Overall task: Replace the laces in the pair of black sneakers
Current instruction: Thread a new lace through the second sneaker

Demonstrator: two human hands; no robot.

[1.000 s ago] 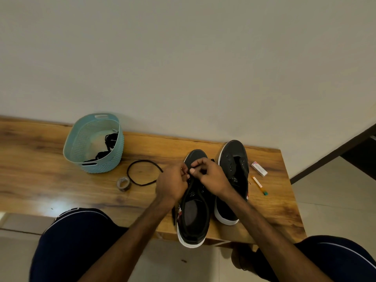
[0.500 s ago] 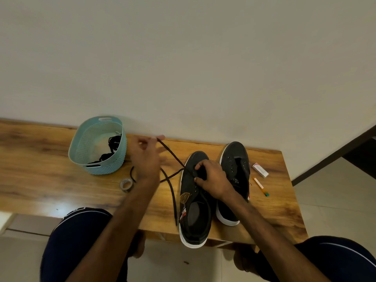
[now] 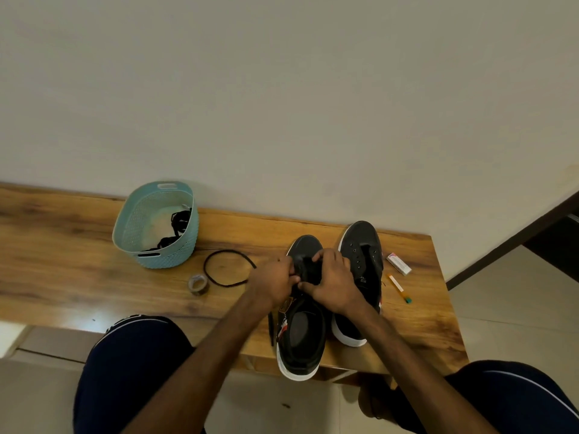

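Two black sneakers with white soles stand side by side on the wooden bench (image 3: 78, 277). The left sneaker (image 3: 302, 336) juts over the front edge; the right sneaker (image 3: 360, 255) shows bare eyelets. My left hand (image 3: 275, 281) pinches the black lace (image 3: 225, 267) at the left sneaker's eyelets. My right hand (image 3: 333, 283) grips the tongue area of the same sneaker. The lace loops out to the left on the bench, and one end hangs beside the shoe near the front edge.
A light blue basket (image 3: 156, 227) with black laces inside stands at the back left by the wall. A tape roll (image 3: 198, 284) lies near the lace loop. A small box (image 3: 398, 263) and a pen-like stick (image 3: 398, 288) lie right of the sneakers.
My left hand, which had pulled the lace up and out to the left, has come back to the left sneaker. The lace has gone slack into a loop on the bench.
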